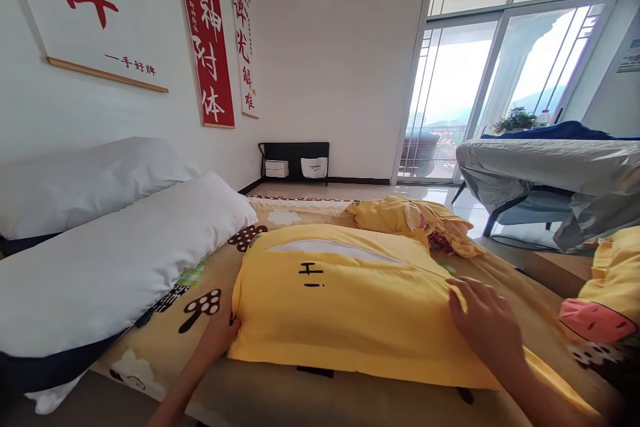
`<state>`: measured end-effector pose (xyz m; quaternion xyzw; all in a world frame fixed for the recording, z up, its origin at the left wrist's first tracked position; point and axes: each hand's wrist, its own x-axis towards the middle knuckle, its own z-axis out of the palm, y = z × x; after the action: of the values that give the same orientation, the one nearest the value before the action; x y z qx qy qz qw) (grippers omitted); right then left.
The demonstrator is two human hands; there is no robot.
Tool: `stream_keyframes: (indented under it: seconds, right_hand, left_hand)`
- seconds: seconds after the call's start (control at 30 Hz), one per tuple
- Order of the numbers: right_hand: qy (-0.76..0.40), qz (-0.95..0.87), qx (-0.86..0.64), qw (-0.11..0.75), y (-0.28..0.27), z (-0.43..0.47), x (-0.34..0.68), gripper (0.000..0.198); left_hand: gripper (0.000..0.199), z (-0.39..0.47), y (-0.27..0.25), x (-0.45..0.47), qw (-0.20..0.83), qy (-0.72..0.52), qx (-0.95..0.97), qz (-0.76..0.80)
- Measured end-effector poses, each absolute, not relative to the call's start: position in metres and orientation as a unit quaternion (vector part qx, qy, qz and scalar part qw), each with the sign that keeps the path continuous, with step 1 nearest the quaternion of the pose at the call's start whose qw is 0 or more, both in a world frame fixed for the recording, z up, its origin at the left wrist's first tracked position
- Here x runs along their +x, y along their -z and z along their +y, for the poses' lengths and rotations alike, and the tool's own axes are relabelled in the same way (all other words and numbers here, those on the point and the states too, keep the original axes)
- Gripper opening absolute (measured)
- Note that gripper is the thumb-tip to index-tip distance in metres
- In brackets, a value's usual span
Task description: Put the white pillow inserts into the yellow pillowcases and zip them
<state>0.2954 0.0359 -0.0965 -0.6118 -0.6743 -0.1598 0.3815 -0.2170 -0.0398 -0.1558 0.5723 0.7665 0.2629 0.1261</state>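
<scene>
A yellow pillowcase (350,320) with black lettering lies across the bed in front of me, plumped out by a pillow. White filling (340,250) shows through a long slit in its upper side. At the left end, my left hand (226,335) is closed on the case's edge, its fingertips partly hidden by the cloth. My right hand (487,320) lies over the right end, thumb and fingers bent together on the fabric where the slit's seam runs out.
Two white pillows (125,260) rest along the left side of the patterned bed sheet (280,390). Crumpled yellow bedding (410,217) lies beyond the pillowcase, and another yellow piece (617,280) is at the right. A covered table (545,163) stands by the glass doors.
</scene>
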Motion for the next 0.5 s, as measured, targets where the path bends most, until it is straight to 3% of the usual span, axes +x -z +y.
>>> stream_keyframes:
  seconds: [0.1,0.23,0.4,0.5]
  right_hand:
    - [0.173,-0.798,-0.461,0.347,0.075,0.050,0.203,0.035]
    - [0.164,-0.812,-0.389,0.402,0.076,0.063,0.113,0.026]
    - [0.157,-0.784,-0.406,0.442,0.109,0.047,0.098,0.032]
    - [0.157,-0.806,-0.363,0.440,0.123,0.024,0.110,0.034]
  left_hand:
    - [0.040,-0.041,0.158,-0.211,0.112,-0.182,0.560,0.801]
    - [0.031,-0.050,0.161,-0.209,0.094,-0.158,0.541,0.821]
    - [0.039,-0.059,0.163,-0.216,0.084,-0.163,0.553,0.813]
    - [0.033,-0.056,0.162,-0.221,0.109,-0.214,0.570,0.785]
